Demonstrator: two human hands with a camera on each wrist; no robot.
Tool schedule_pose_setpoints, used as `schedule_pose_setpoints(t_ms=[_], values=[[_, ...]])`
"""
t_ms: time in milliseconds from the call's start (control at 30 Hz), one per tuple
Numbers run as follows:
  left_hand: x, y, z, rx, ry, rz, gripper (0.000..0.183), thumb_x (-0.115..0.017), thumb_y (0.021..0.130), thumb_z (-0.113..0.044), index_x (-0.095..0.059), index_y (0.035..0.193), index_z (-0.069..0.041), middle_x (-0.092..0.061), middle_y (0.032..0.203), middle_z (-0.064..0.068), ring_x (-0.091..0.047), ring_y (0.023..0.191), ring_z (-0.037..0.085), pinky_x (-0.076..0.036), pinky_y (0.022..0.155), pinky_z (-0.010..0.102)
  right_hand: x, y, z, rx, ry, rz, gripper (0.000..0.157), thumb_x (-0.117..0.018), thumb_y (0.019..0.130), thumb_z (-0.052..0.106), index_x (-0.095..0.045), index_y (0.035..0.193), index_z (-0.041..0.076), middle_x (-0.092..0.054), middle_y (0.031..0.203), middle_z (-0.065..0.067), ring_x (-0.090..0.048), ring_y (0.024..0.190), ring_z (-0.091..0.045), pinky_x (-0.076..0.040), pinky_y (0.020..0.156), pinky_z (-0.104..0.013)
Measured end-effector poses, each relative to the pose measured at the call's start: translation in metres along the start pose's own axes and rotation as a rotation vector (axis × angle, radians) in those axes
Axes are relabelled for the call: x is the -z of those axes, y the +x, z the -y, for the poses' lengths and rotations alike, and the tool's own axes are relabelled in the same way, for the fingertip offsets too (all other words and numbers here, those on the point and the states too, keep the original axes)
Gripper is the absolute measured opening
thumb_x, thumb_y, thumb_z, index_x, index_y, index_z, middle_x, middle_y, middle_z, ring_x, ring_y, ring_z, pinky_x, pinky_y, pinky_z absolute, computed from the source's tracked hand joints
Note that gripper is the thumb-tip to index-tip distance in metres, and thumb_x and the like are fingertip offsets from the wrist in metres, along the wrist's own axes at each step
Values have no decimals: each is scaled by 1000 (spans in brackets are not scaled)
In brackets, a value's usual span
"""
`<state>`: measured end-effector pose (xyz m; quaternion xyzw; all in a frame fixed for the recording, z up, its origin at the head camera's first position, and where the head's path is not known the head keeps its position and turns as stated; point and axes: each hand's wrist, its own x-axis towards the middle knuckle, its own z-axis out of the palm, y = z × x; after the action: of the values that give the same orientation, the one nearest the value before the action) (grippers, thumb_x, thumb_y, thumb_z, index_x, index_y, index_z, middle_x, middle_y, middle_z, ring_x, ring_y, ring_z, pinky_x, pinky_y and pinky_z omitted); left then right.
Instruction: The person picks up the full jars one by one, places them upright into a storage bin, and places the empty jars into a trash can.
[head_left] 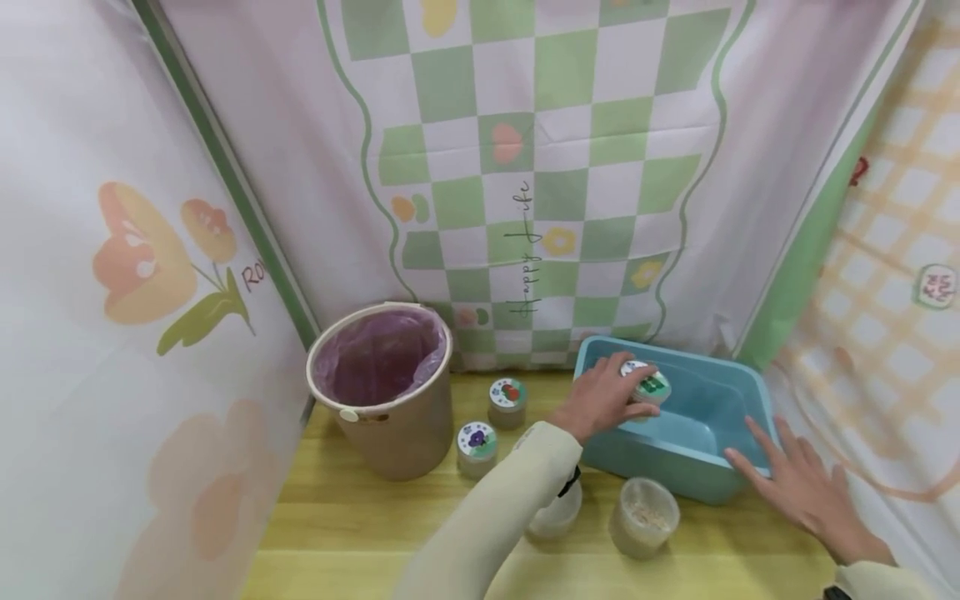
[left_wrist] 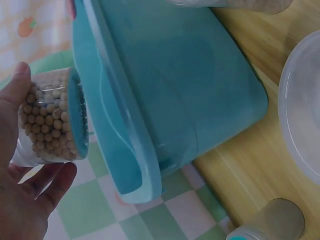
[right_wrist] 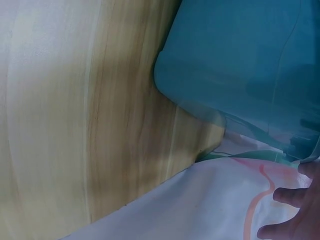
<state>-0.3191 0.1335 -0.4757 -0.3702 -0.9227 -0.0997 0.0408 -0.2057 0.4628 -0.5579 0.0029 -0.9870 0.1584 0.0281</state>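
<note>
My left hand point(head_left: 596, 400) grips a clear plastic jar point(head_left: 651, 388) above the near left part of a blue plastic bin point(head_left: 667, 467). A white and green picture label tops this jar. In the left wrist view the jar point(left_wrist: 47, 120) looks full of round beige beans, and a teal rim shows on its lid. Thumb and fingers of the left hand point(left_wrist: 15, 180) hold it from opposite sides. At the bin's right end, my right hand point(head_left: 806, 483) has its fingers spread, with the fingertips at the rim. Only some fingers of the right hand point(right_wrist: 295, 205) show in the right wrist view.
A beige waste bin point(head_left: 408, 446) with a purple liner stands at left. Beside it are two lidded jars, one with a purple picture point(head_left: 477, 440), one with a red picture point(head_left: 507, 393). In front sit a clear tub with bits inside point(head_left: 643, 525) and another tub point(head_left: 557, 517) partly behind my sleeve.
</note>
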Motion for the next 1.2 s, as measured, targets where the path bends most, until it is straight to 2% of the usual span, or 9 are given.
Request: schedule_pose_setpoints(t_ms=[200, 300, 467, 700, 867, 967, 1067, 1200], values=[[-9, 4, -4, -7, -21, 25, 72, -57, 103, -69, -38, 168, -44, -37, 174, -2, -53, 145, 16, -56, 107, 31, 0, 0, 2, -18, -12, 0, 88, -45, 112, 63, -12, 176, 13, 7, 176, -37, -19, 145, -77, -11, 96, -103], [-12, 4, -6, 1, -11, 30, 73, -59, 102, -68, -38, 168, -45, -37, 173, -3, -53, 144, 16, -56, 106, 31, 0, 1, 3, -16, -9, -2, 88, -45, 111, 63, -12, 176, 13, 8, 177, -36, -18, 145, -78, -10, 95, -103], [-17, 4, -7, 59, 19, 44, 73, -62, 101, -68, -37, 167, -48, -37, 172, -8, -53, 144, 14, -55, 106, 30, -4, 9, 5, 8, -4, -29, 87, -47, 111, 62, -12, 176, 16, 8, 178, -34, -20, 145, -77, -12, 95, -103], [-35, 7, -13, 133, 0, 90, 72, -65, 102, -66, -38, 166, -49, -40, 170, -11, -55, 142, 8, -57, 100, 26, -7, 5, 1, 2, -14, -24, 89, -49, 111, 63, -13, 176, 14, 6, 176, -37, -23, 143, -75, -18, 90, -100], [-45, 9, -12, 187, -64, 63, 68, -70, 103, -51, -41, 165, -48, -46, 164, -7, -61, 131, 8, -57, 85, 25, -5, 4, 0, 0, -24, -13, 90, -47, 110, 65, -12, 176, 16, 7, 177, -36, -22, 145, -74, -16, 92, -101], [-47, 13, -10, 212, -126, 73, 71, -71, 101, -44, -40, 165, -47, -45, 164, -6, -62, 128, 11, -56, 82, 27, -5, 5, 1, 3, -19, -26, 89, -48, 110, 65, -12, 177, 17, 7, 178, -34, -22, 145, -74, -15, 93, -101], [-44, 13, -14, 241, -173, 84, 73, -73, 100, -41, -40, 165, -47, -46, 161, -5, -61, 128, 11, -56, 82, 29, -6, 2, 1, 1, -8, -37, 89, -49, 110, 64, -12, 177, 18, 8, 178, -33, -22, 145, -75, -14, 94, -102], [-48, 17, -20, 298, -203, 73, 76, -80, 97, -46, -42, 163, -48, -47, 154, -3, -60, 122, 10, -55, 79, 28, -6, -3, 1, -10, -11, -36, 89, -49, 110, 63, -12, 177, 18, 10, 178, -32, -21, 145, -76, -13, 95, -102]])
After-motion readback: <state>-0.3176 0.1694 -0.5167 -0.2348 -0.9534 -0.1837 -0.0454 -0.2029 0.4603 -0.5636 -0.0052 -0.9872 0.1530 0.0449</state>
